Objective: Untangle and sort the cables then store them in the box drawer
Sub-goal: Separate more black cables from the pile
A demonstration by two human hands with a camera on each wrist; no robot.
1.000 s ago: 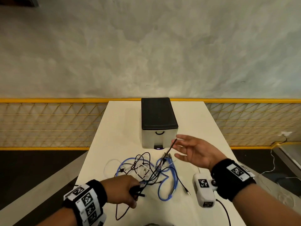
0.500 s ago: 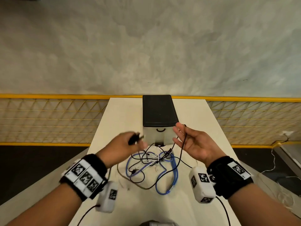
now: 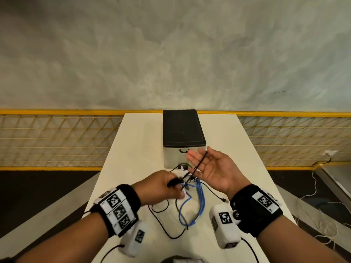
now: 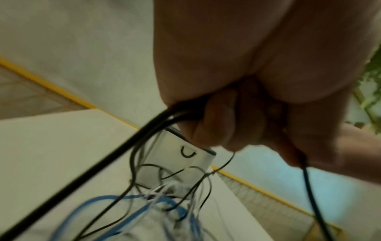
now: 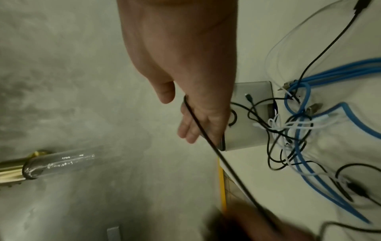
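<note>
A tangle of blue, black and white cables [image 3: 191,204] lies on the white table [image 3: 133,149] in front of the box drawer [image 3: 183,137], whose drawer front [image 3: 173,158] is closed. My left hand [image 3: 175,185] hovers over the tangle and grips the plug end of a black cable [image 3: 198,165]. My curled fingers [image 4: 218,124] wrap that black cable [image 4: 115,156]. It runs up taut across the palm of my right hand [image 3: 197,160], held palm-up just before the drawer. The right hand's fingers [image 5: 191,127] are straight, and the black cable [image 5: 204,135] drapes over them.
A yellow mesh railing [image 3: 57,139] runs behind the table, below a concrete wall. Thin white cables [image 3: 311,196] trail over the floor on the right. Table edges lie close on both sides of the tangle.
My left hand lifted the black plug from the table toward the drawer, then drew it back down over the tangle. The right hand rose slightly and the cable now lies across its palm.
</note>
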